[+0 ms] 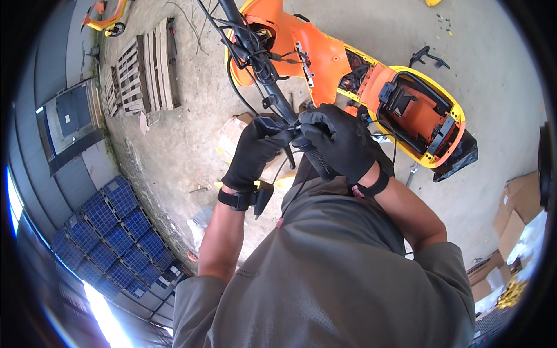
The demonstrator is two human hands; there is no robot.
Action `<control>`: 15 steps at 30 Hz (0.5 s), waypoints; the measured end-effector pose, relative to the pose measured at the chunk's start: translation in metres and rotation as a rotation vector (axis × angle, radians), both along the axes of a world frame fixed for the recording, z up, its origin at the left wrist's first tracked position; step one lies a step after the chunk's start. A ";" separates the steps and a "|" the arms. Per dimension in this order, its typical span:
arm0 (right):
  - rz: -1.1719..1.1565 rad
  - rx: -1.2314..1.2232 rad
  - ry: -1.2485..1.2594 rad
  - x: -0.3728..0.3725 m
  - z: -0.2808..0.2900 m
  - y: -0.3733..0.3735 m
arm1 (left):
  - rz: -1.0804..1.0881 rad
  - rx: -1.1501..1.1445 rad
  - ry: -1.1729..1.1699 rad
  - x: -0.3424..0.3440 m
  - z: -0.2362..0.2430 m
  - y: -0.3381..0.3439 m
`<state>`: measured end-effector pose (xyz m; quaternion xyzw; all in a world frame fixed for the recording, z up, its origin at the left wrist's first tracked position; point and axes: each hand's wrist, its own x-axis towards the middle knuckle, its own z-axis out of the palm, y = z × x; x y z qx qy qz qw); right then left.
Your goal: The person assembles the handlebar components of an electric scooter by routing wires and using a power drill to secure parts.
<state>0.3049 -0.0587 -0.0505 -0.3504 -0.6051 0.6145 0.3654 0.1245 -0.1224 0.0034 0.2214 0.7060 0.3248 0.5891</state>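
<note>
Curled grips close on the handlebar (277, 101) from both sides: the left hand (255, 152) has its fingers bent and pressed together at a dark fitting (297, 141) on the bar, and the right hand (341, 139) pinches at the same spot from across it. The fingers hide just what lies between them. Working from opposite sides probably lets one hand steady the fitting while the other handles it.

The handlebar slants across the view, its ribbed end sleeve (316, 159) toward the person's waist, which likely keeps the fitting within easy reach. Loose black cables (264, 72) hang along it, apparently with enough slack to leave the hands room.

Beyond is the orange-and-yellow scooter body (322, 64), with its seat compartment (413, 119) open. A bent black bracket (429, 57) lies apart on the concrete floor (481, 87), seemingly out from underfoot. Farther off, wooden pallets (159, 69) and blue crates (122, 223) line the left side, cardboard boxes (516, 203) the right.
</note>
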 end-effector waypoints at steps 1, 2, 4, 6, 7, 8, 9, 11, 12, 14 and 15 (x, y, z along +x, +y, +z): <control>0.005 -0.020 -0.002 0.000 0.002 0.000 | 0.004 0.008 -0.002 0.000 0.000 0.000; 0.010 -0.041 -0.004 0.001 0.003 0.000 | -0.006 0.034 0.001 0.001 -0.001 0.001; 0.020 0.014 -0.019 0.001 0.001 0.001 | -0.028 0.037 0.014 -0.002 -0.004 0.000; 0.029 0.069 -0.033 0.002 -0.002 0.002 | -0.028 0.034 0.016 -0.007 -0.012 -0.005; 0.038 0.083 -0.038 0.003 -0.003 0.002 | -0.033 0.024 0.020 -0.009 -0.015 -0.006; 0.046 0.098 -0.043 0.003 -0.003 0.003 | -0.049 0.022 0.047 -0.009 -0.016 -0.006; 0.047 0.103 -0.046 0.004 -0.003 0.004 | -0.047 0.028 0.044 -0.009 -0.016 -0.005; 0.071 0.164 -0.081 0.005 -0.003 0.006 | -0.050 0.003 0.019 -0.007 -0.014 -0.002; 0.071 0.167 -0.083 0.006 -0.002 0.007 | -0.050 0.007 0.017 -0.006 -0.014 -0.002; 0.092 0.182 -0.078 0.006 0.000 0.008 | -0.010 0.097 0.003 -0.003 -0.015 -0.003; 0.088 0.187 -0.081 0.005 0.001 0.007 | -0.013 0.102 0.001 -0.003 -0.013 -0.002</control>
